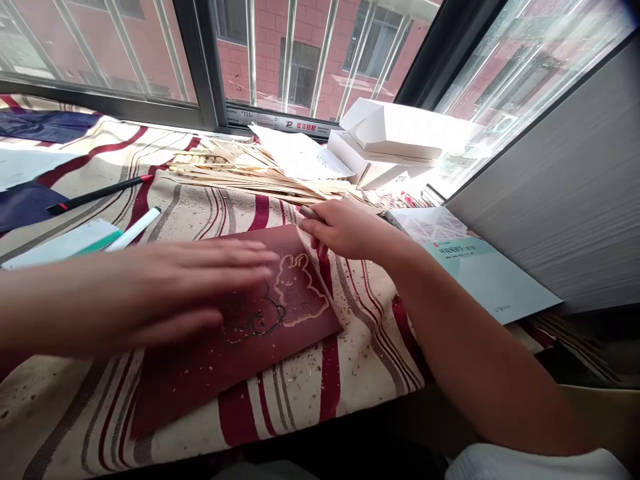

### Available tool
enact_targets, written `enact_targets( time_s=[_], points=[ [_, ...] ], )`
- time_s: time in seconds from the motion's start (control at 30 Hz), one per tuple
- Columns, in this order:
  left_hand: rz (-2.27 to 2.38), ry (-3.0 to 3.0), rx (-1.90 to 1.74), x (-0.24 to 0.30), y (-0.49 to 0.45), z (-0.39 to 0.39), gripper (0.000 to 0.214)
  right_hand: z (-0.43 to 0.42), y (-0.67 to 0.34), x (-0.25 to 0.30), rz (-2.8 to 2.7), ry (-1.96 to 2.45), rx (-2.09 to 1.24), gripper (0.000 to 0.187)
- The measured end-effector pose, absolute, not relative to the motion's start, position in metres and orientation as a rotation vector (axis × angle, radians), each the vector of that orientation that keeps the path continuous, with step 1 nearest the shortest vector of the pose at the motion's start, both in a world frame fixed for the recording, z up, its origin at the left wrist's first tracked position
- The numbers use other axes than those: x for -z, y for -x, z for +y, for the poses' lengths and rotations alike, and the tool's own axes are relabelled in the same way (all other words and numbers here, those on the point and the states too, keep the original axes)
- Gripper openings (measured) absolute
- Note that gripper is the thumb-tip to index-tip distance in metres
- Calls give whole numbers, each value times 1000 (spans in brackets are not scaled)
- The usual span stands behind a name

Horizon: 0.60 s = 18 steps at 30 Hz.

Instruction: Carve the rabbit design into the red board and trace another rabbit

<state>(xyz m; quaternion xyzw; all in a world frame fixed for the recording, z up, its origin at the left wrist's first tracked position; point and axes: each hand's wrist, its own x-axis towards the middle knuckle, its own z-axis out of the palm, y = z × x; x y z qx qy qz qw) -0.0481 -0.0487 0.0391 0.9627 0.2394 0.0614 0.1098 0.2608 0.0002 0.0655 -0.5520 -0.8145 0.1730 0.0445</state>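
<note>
A reddish-brown board [200,373] lies at an angle on the striped cloth, with a bear-like figure cut into it in pale lines and a second one beside it in dark lines. My left hand [200,280] hovers or sweeps over the board's left part, fingers stretched out flat and blurred by motion; it holds nothing and hides part of the dark figure. Past the board's upper right corner, my right hand [343,227] is closed around a carving tool [309,213]. Only the rounded end of its handle shows; the blade is hidden. Small shavings are scattered over board and cloth.
Thin wooden strips [240,173] and a white paper [300,152] lie by the window, beside white boxes [395,137]. A pale green book [490,273] lies right, against a grey panel. At left are a black-and-red pencil [100,195] and a white marker [134,228].
</note>
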Motion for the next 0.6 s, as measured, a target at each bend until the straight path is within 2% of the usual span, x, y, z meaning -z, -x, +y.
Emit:
enact_targets(
  time_s=[0.07, 0.1, 0.27, 0.3, 0.37, 0.4, 0.47, 0.6],
  points=[
    [273, -2818, -72, -30, 21, -50, 73, 0, -262, -65, -2439, 1646, -475, 38],
    [211, -2800, -31, -24, 14, -45, 81, 1, -262, -65, -2428, 1610, -468, 38],
    [842, -2844, -95, -11, 32, -17, 83, 1, -264, -62, -2372, 1461, -449, 38],
    [864, -2864, -139, -15, 34, -20, 83, 2, -264, -62, -2351, 1438, -450, 37],
    [594, -2879, 93, -25, 29, -34, 88, 2, -266, -59, -2305, 1377, -474, 36],
    [406, -2864, 191, -29, 25, -42, 94, 2, -266, -57, -2271, 1330, -513, 34],
    [444, -2846, 267, -35, 21, -52, 103, 2, -266, -53, -2176, 1195, -671, 33],
    [805, -2875, 101, -29, 39, -44, 87, -6, -254, -48, -1837, 821, -1114, 40]
  ],
)
